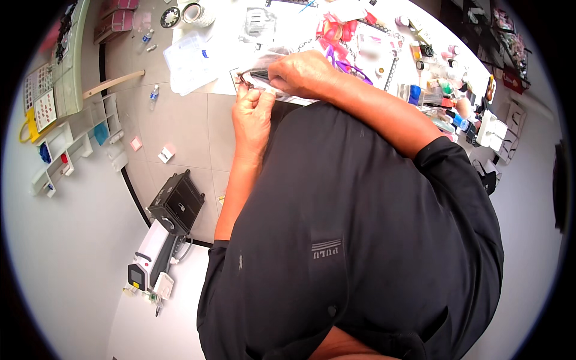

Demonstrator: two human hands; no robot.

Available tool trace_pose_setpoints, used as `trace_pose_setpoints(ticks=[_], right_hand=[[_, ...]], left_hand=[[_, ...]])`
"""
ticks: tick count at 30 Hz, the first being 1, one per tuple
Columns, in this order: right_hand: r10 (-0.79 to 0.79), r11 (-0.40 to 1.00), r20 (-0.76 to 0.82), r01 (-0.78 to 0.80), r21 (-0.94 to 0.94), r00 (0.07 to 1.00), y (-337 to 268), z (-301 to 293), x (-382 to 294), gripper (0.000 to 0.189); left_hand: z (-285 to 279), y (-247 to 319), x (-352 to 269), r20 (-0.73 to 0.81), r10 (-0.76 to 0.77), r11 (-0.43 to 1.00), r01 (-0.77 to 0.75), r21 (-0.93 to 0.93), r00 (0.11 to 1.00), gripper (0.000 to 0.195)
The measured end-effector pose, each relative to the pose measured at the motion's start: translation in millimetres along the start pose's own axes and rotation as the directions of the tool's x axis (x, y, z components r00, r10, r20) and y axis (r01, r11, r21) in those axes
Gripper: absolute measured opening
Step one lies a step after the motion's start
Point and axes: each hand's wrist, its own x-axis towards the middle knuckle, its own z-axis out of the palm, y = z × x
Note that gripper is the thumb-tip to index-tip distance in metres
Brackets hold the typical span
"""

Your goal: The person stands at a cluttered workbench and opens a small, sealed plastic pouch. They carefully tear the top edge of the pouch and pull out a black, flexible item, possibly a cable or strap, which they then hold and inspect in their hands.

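Note:
At the near edge of the white table, my left hand (253,110) pinches a thin, tangled brown cord (245,82) between its fingertips. My right hand (306,74) is close beside it, its fingers curled over one end of a bundle of dark strands (259,75). What lies inside that fist is hidden. Clear plastic wrapping (270,55) sits just beyond the strands. Purple-handled scissors (348,69) rest partly behind my right forearm. Red artificial petals (335,33) are spread farther back.
A clear plastic case (189,63) juts over the table's left edge, near rolls of tape (192,12). Small bottles and jars (445,87) crowd the right side. On the floor are a water bottle (154,96) and a black wheeled case (177,202). A wooden strip (114,84) extends at left.

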Motion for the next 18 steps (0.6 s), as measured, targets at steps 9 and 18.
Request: trace_pose_setpoints(ticks=[9,18], right_hand=[[-0.017,0.994,-0.063,0.024,0.104,0.998,4.4,0.3,-0.4,0.020],[0.154,0.909,-0.195,-0.062,0.412,0.969,23.9,-25.7,-32.3,0.024]], left_hand=[[-15.7,-8.6,7.5,-0.193,0.059,0.994,-0.076,-0.082,0.979,0.030],[-51.7,-24.8,123.0,-0.080,-0.007,0.945,0.033,0.327,0.997,0.027]])
